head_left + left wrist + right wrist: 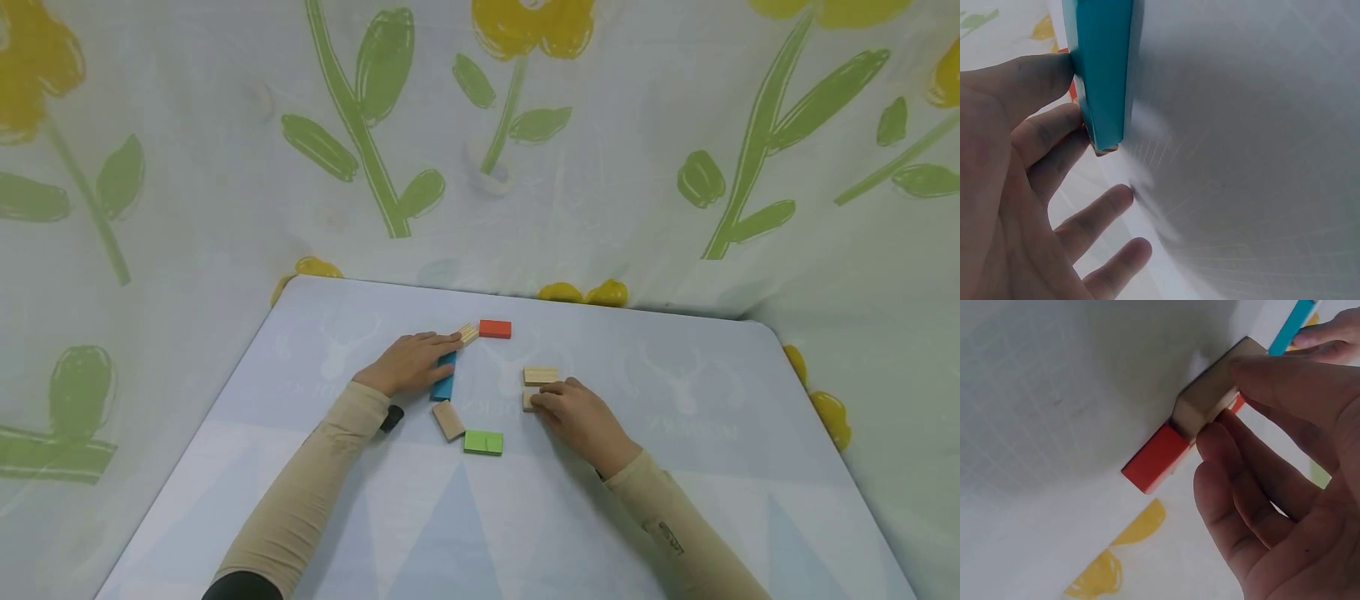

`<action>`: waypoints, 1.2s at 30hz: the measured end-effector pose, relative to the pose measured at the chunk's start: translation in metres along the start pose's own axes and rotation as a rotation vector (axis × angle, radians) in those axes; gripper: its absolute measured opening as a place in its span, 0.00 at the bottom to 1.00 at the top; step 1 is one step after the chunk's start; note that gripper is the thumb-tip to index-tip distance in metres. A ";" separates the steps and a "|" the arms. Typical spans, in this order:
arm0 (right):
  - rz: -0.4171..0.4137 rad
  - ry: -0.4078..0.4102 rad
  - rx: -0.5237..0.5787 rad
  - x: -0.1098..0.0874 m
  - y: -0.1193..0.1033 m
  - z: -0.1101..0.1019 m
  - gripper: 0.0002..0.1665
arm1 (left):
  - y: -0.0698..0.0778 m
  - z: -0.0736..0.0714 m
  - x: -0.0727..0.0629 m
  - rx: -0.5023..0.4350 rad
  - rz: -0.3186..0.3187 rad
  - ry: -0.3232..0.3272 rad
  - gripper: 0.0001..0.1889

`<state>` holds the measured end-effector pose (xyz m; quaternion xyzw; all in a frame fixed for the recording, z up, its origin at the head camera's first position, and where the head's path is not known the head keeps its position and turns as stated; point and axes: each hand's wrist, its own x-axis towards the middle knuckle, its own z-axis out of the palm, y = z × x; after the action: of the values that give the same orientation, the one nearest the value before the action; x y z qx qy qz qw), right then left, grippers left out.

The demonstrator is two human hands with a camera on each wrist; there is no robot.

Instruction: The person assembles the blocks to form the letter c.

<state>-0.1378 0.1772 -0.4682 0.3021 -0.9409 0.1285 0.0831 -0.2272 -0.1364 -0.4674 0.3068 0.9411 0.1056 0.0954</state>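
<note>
My left hand [408, 364] reaches over a blue block [444, 382], its thumb and first fingers touching the block's upper side near its end, the other fingers spread. Those fingertips are right at a ridged wooden block [468, 334] beyond it. Between thumb and fingertips, my right hand [583, 421] pinches a plain wooden block [1210, 390], mostly covered by the fingers in the head view. Another ridged wooden block [540, 376] lies just beyond that one. In the right wrist view, a red block [1157, 459] shows past the pinched block's end.
At the far side lies a red block [495, 329], beside the ridged one. Nearer are a slanted wooden block [448, 421] and a green block [483, 442], set in a curved row with the blue one. A flower-patterned curtain [585, 192] surrounds the pale table [675, 500].
</note>
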 end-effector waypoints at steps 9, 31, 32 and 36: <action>-0.017 0.012 0.008 -0.004 0.001 -0.004 0.15 | 0.000 0.000 0.001 -0.013 -0.009 -0.007 0.30; 0.031 -0.104 -0.070 -0.011 -0.008 -0.009 0.23 | 0.002 -0.003 -0.002 -0.012 0.005 0.011 0.30; 0.032 -0.102 -0.071 -0.011 -0.008 -0.009 0.23 | 0.002 -0.003 -0.001 -0.013 0.007 0.011 0.30; 0.039 -0.088 -0.073 -0.013 -0.007 -0.008 0.21 | 0.002 -0.001 -0.001 -0.016 0.019 0.016 0.30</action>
<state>-0.1227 0.1812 -0.4627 0.2858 -0.9535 0.0821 0.0501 -0.2262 -0.1356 -0.4656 0.3140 0.9380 0.1164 0.0893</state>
